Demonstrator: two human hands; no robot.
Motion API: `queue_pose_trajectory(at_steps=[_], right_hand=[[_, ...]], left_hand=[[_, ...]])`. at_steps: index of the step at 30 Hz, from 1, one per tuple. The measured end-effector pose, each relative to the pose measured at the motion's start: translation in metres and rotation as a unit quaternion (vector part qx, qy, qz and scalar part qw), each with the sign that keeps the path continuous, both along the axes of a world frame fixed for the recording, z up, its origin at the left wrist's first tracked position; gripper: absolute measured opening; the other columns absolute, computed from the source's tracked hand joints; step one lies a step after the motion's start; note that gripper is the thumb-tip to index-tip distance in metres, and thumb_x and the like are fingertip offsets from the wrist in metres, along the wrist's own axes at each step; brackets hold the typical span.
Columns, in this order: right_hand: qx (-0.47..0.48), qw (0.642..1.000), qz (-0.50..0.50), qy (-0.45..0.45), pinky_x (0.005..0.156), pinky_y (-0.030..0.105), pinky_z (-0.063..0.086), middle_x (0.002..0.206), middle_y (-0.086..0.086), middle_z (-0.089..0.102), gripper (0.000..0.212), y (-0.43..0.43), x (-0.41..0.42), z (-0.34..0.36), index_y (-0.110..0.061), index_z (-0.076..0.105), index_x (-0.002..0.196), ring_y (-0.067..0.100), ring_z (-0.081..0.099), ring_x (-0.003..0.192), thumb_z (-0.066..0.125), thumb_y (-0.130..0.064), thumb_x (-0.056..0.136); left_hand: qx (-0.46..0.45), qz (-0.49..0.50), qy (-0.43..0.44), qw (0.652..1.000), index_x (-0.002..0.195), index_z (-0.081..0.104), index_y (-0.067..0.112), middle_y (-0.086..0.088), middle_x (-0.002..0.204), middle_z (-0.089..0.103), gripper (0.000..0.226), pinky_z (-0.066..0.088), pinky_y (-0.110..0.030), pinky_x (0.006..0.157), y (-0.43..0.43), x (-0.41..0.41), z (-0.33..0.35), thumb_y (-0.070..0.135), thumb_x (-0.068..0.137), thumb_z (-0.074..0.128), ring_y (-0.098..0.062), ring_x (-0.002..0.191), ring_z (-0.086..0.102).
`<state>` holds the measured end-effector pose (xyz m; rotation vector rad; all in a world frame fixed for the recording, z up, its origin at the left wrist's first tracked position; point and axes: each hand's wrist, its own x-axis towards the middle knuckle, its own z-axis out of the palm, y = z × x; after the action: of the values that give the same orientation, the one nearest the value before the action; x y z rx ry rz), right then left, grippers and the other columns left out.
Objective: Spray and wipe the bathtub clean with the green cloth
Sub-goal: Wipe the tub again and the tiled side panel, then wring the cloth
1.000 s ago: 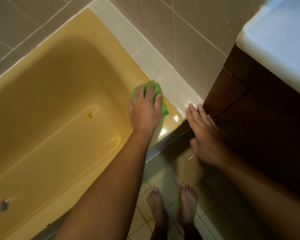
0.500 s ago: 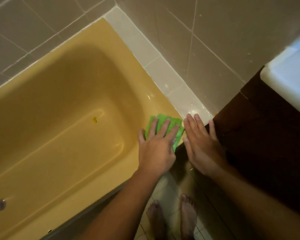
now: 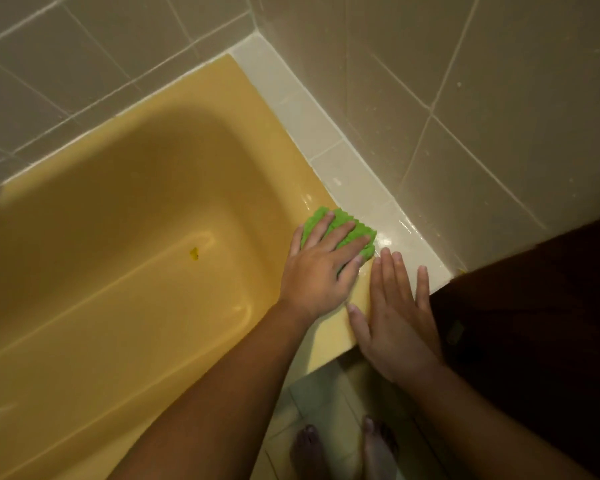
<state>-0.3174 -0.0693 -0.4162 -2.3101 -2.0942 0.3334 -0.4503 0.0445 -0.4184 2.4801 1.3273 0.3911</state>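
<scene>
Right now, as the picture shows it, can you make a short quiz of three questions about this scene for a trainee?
1. True or false: the left hand presses the green cloth with straight fingers.
2. Where is the right hand? A) flat at the corner of the bathtub, beside the cloth; B) down inside it, on the bottom; C) raised in the air.
3. Fill in: the small dark speck lies on the bathtub's ______.
Key: 1 true; 2 A; 3 floor.
</scene>
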Motion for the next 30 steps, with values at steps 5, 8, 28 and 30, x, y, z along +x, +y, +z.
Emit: queue_pose_trajectory(at_steps=[5,8,28,30], right_hand=[[0.006,1.0,-0.024,-0.004,0.127,0.059,0.003,0.173,0.017,0.005,0.087,0.029,-0.017,0.004,0.0,0.011,0.163,0.028,-0.003,0.161,0.019,-0.063,0.103],[0.003,1.0,-0.022,0.001,0.127,0.059,0.001,0.173,0.016,0.004,0.089,0.043,-0.021,0.004,0.0,0.01,0.164,0.026,-0.004,0.161,0.021,-0.065,0.103],[0.033,0.998,-0.004,-0.043,0.126,0.059,0.009,0.17,0.016,0.02,0.083,0.243,-0.065,0.003,-0.003,0.024,0.162,0.03,0.012,0.16,0.019,-0.061,0.103],[0.04,0.998,0.005,-0.041,0.126,0.059,0.011,0.17,0.017,0.021,0.083,0.264,-0.068,0.003,-0.003,0.025,0.162,0.03,0.014,0.16,0.018,-0.061,0.103]], left_hand=[[-0.02,0.026,-0.046,0.998,0.139,0.063,0.042,0.015,0.155,0.051,0.036,0.016,-0.056,0.126,0.031,-0.01,-0.003,0.045,0.107,0.046,-0.014,0.158,0.019],[-0.019,0.029,-0.059,0.998,0.138,0.064,0.041,0.013,0.154,0.052,0.036,0.015,-0.056,0.126,0.053,-0.017,-0.006,0.045,0.107,0.046,-0.015,0.158,0.019],[0.002,0.005,-0.075,0.997,0.135,0.066,0.039,0.012,0.152,0.054,0.037,0.01,-0.062,0.126,0.23,-0.065,-0.016,0.047,0.106,0.044,-0.019,0.157,0.024],[0.006,0.009,-0.076,0.997,0.135,0.067,0.039,0.012,0.151,0.054,0.037,0.01,-0.062,0.126,0.248,-0.07,-0.016,0.047,0.106,0.045,-0.019,0.156,0.024]])
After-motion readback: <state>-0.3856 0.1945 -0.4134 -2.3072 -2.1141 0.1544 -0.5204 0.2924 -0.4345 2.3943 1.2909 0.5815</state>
